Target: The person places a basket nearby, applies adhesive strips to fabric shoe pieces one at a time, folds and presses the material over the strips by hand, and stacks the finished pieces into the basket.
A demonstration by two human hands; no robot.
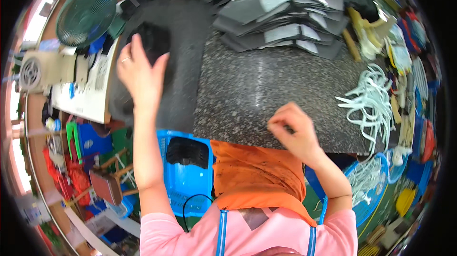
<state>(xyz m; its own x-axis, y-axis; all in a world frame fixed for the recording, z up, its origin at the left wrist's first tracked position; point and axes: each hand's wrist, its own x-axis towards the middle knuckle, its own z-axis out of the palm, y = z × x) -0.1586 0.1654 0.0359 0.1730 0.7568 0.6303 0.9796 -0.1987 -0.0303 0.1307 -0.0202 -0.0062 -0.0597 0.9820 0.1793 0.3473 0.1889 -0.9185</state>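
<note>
My left hand (141, 73) reaches out over the black mat (183, 56) with thumb and fingers spread. Just beyond its fingers lies a dark black piece or small stack (153, 39); whether they touch it I cannot tell. Above the near edge of the speckled stone tabletop (257, 89), my right hand (296, 130) is curled with its fingers closed. Whatever it may hold is hidden. Farther back on the stone rests a fanned stack of flat dark grey pieces (285, 20) with pale patches.
Pale strips (369, 106) lie tangled at the tabletop's right, beside a wooden-handled tool (353, 42). Below the near edge stands a blue crate (188, 187) with black pieces inside. At right is a blue basket (381, 187) of strips. A green fan (85, 15) stands far left.
</note>
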